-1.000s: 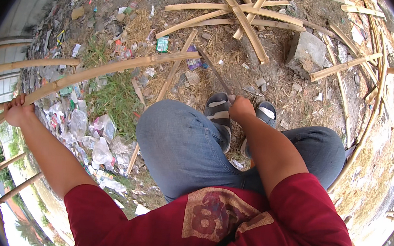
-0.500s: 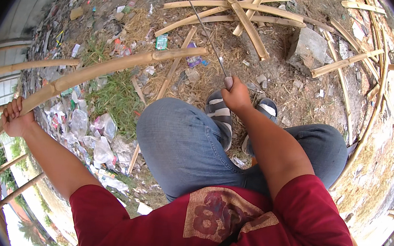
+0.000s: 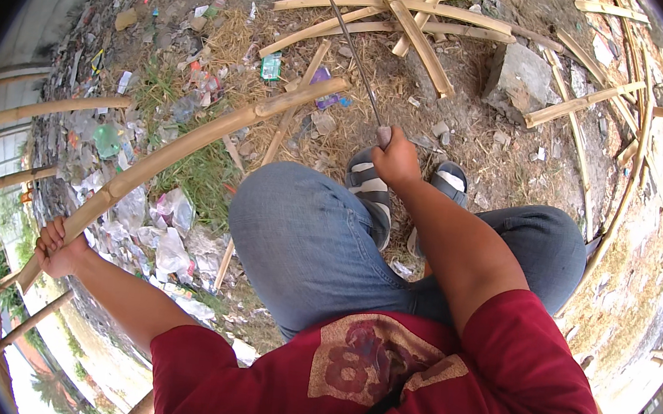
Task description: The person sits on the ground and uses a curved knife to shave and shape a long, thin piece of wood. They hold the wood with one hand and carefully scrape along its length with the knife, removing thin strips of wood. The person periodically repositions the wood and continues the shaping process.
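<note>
Bamboo is what you are gripping: your left hand (image 3: pixel 60 247), at the lower left of the frame, is clenching the near end of a long bamboo pole (image 3: pixel 193 144) that is slanting up toward the centre. Your right hand (image 3: pixel 395 159), mid-frame above your sandals (image 3: pixel 371 191), is grasping the handle of a long thin blade (image 3: pixel 355 56) pointing toward the split bamboo strips (image 3: pixel 415 30) at the top.

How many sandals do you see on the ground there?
2: the left sandal sits beside the knee in jeans, just below the right hand gripping the long blade; the right sandal lies just right of that hand. Both are partly hidden by the legs.
</note>
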Tool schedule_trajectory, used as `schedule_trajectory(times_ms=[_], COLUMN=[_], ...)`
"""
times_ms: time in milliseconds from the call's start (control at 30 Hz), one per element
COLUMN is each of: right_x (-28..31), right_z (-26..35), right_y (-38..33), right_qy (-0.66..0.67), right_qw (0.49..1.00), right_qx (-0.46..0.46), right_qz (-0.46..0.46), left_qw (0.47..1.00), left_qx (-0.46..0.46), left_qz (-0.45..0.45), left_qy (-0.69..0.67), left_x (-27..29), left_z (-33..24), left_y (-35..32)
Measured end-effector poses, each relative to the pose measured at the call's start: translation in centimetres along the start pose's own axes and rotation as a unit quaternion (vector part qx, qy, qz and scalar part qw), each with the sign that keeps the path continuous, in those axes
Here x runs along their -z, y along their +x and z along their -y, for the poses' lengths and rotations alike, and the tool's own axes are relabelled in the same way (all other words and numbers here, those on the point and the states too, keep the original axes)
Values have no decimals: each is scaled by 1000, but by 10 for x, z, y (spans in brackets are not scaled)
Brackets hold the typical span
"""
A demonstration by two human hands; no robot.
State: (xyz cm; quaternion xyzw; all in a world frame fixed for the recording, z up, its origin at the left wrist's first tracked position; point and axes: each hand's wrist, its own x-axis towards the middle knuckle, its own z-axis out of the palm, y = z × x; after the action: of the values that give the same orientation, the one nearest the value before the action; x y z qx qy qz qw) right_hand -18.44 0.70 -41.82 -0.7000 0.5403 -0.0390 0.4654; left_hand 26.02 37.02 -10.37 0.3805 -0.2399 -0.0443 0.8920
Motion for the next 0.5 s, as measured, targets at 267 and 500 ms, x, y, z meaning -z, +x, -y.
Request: schedule_trajectory(times_ms=[267,500], right_x=[-14,71], right_z=[-14,137], right_y=[10,-6], right_qy=[-57,217], right_qw=[997,952], right_qx=[-26,215], right_qz=[33,6], left_qw=[995,951], left_qx=[8,70], left_qz=[96,298], left_qy=[-14,-39], left_x=[-46,-180], left_z=[3,27], left_y=[3,52])
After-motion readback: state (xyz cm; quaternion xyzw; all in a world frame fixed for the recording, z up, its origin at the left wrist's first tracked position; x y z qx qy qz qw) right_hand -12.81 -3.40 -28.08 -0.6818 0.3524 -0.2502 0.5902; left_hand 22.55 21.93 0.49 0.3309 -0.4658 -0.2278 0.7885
